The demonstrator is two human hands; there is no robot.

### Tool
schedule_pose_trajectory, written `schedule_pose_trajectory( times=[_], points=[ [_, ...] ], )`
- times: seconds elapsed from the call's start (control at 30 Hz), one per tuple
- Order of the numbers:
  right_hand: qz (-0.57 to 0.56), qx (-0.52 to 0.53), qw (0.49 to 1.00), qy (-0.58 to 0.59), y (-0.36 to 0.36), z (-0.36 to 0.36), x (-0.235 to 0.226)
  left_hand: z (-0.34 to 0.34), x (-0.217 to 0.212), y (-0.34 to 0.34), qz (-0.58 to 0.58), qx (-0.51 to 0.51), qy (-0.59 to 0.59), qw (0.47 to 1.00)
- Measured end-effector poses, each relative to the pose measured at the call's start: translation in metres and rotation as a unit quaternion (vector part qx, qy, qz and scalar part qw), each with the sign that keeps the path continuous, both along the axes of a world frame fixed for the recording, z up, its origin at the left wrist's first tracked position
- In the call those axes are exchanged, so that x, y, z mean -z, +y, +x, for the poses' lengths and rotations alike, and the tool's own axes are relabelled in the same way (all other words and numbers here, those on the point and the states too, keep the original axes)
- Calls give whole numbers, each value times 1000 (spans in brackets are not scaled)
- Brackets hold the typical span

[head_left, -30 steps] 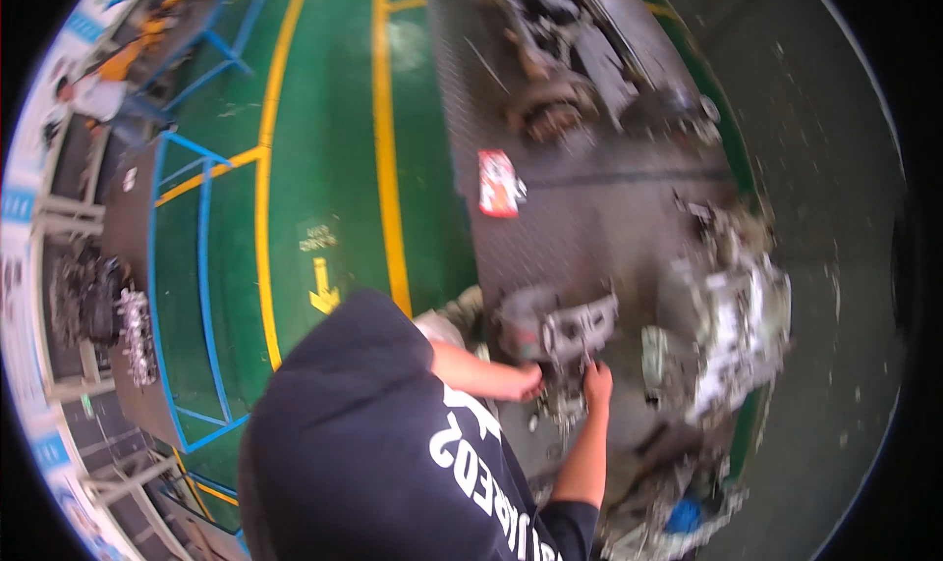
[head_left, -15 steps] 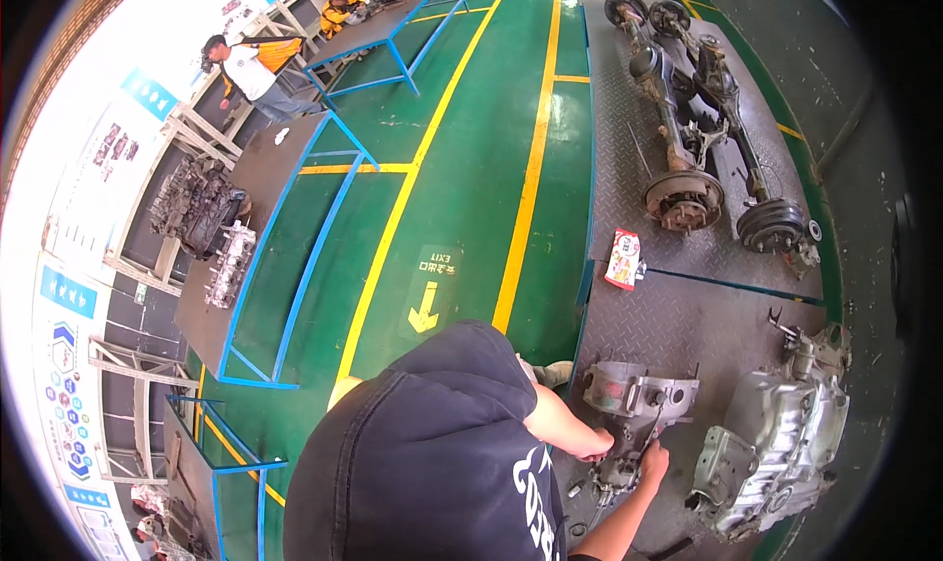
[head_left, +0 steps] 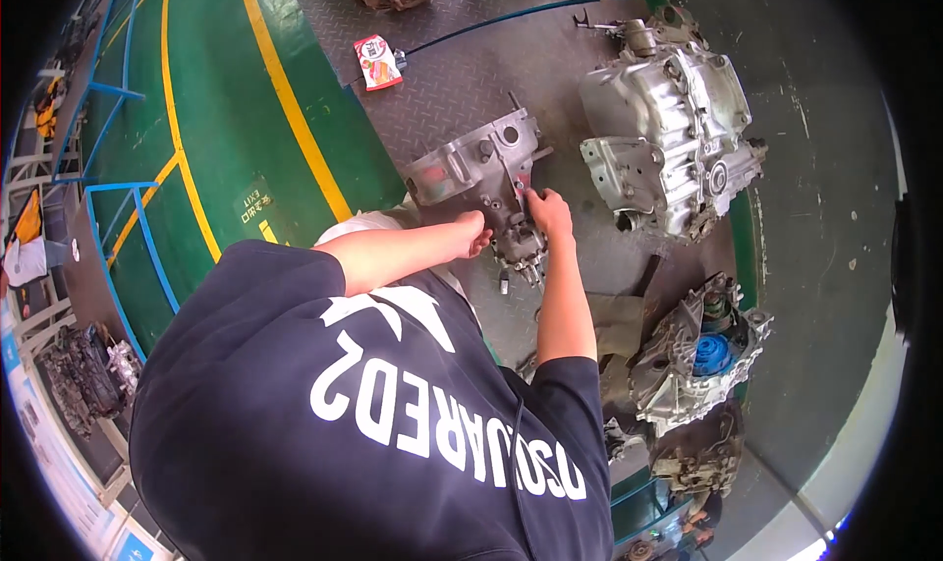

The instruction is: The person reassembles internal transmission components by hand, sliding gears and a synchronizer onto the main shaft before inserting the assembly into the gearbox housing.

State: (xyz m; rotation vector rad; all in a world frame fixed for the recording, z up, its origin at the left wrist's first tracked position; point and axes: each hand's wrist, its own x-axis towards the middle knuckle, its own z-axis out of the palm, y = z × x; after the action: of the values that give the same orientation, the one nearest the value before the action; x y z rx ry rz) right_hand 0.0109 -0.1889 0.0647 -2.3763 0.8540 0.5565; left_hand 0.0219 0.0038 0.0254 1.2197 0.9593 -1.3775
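A grey metal gearbox housing [head_left: 462,171] lies on the steel-plated bench, its wide bell end away from me and its narrower, darker end [head_left: 519,237] close to my hands. My right hand [head_left: 550,214] is closed at the right side of this narrow end. A slim metal tool [head_left: 518,181] reaches from its fingers along the housing; its exact kind does not show. To the left, my left hand [head_left: 473,234] has curled fingers beside the housing. Whatever those fingers hold, if anything, is hidden. A small metal cylinder [head_left: 505,282] stands near the narrow end.
A larger silver gearbox [head_left: 668,129] sits at the right. An opened casing with a blue round part [head_left: 712,355] lies nearer on that side. A red-and-white packet [head_left: 378,62] rests by the bench's left edge. Green floor with yellow lines runs along the left.
My view has swung toward the right and nearer benches, so the housing appears farther up and left. Both hands stay at its narrow end, the right one still closed on the slim tool.
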Motion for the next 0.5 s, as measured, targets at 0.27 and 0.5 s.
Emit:
schedule_pose_trajectory(
  times=[0.27, 0.5],
  points=[
    [24, 6, 999, 37, -27, -1, 28, -19, 0, -16, -19, -41, 1, 999],
    [39, -14, 997, 66, -12, 4, 11, -17, 12, -13, 3, -32, -22, 999]
  ],
)
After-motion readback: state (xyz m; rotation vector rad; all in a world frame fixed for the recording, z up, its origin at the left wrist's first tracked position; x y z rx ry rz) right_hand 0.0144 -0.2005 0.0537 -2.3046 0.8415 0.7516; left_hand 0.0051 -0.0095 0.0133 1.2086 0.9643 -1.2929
